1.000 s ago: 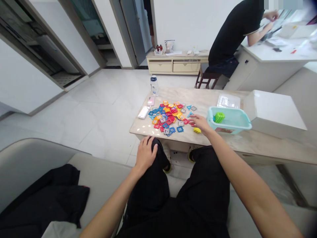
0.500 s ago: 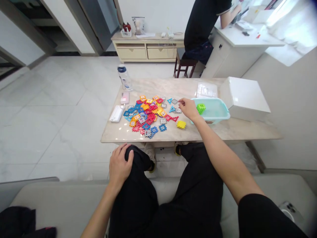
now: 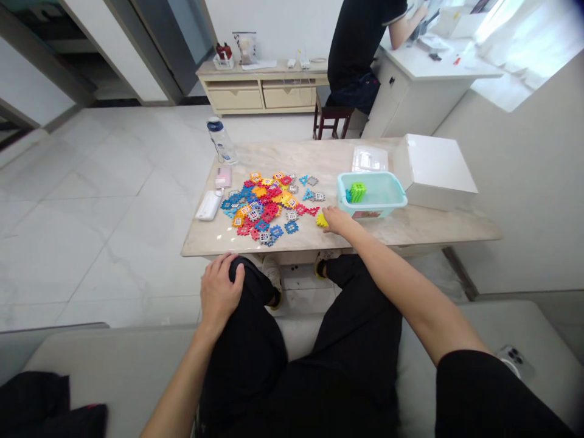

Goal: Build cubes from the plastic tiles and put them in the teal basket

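A yellow interlocking plastic piece (image 3: 322,220) lies on the marble worktop (image 3: 351,159), at the near side of the scattered toys, with the right hand (image 3: 338,220) on it. That hand reaches toward 9 o'clock with its fingers close together, their tips over the piece's right side. They hide part of the piece, so I cannot tell whether they pinch it or only touch it. The hand's attention appears to be on this single piece. Lying apart from the others, it looks easy to take by its edges, and a lift would call for thumb and fingers closing firmly on it.

At the piece's 9 o'clock is a loose heap of red, blue, orange and grey lattice pieces (image 3: 260,208). At 1 o'clock, just beyond the hand, a teal plastic basket (image 3: 396,196) holds a green stack of pieces (image 3: 358,192). Behind that are a clear plastic lid (image 3: 369,159) and a white box (image 3: 433,170).

The left hand (image 3: 221,291) rests spread over the left knee, well apart from the worktop, at 7 o'clock. Far off at 12 o'clock, a co-worker (image 3: 356,48) sits at a white desk (image 3: 424,76).
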`<state>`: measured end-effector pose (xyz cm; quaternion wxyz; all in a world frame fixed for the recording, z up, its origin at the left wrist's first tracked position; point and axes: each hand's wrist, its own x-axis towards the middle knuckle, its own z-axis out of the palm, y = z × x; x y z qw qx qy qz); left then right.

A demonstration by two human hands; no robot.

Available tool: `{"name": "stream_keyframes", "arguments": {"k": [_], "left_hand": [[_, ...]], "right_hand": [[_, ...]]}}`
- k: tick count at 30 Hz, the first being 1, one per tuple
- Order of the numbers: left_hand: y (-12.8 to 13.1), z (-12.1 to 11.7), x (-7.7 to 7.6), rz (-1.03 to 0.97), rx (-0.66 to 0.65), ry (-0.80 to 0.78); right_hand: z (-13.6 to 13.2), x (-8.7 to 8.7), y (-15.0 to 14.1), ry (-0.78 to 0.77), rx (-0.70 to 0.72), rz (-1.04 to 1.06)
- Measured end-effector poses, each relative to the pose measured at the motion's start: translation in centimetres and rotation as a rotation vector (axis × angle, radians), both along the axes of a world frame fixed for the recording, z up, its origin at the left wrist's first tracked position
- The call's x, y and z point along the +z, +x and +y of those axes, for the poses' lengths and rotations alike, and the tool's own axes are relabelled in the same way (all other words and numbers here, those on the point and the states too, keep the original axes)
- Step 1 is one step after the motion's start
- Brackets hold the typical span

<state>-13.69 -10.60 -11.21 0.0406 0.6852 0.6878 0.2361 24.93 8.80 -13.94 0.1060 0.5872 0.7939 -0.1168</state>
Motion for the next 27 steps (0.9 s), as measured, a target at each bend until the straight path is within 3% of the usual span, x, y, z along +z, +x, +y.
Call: {"name": "stream_keyframes", "arguments": {"k": [13,27], "left_hand": [[-1.3,-0.4,-0.3,-0.073,0.032,-0.014],[-0.6,-1.1,0.0,-0.086,0.045,-0.020]], "right_hand": [[2.5,-3.4,-0.7,-0.085,0.021,-0.016],[1.2,-1.8,-2.2,-0.063,0.032,-0.079]]}}
